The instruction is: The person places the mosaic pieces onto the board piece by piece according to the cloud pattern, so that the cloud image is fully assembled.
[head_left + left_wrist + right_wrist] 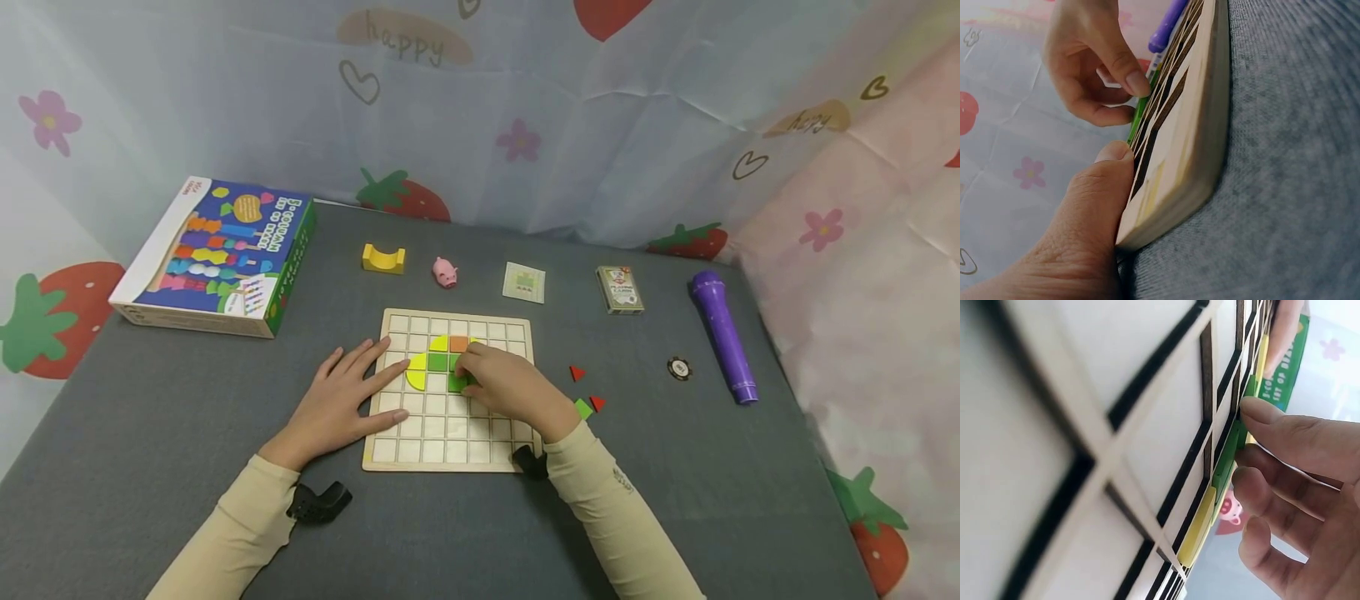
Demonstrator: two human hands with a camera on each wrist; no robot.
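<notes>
My left hand lies with fingers spread on the left side of a wooden grid board; its thumb and fingertips touch the board. Over the board's middle, my right hand has thumb and fingers bent around a green square tile, seemingly pinching it at its slot. In the right wrist view the fingertips meet the edge of green tiles, beside a yellow piece. Yellow rounded pieces, an orange square and another green square sit in the grid. The right hand partly covers some pieces.
Right of the board lie two red triangles and a light green piece. Behind are a yellow block, pink pig, pattern card and card box. A chip, purple tube and game box flank them.
</notes>
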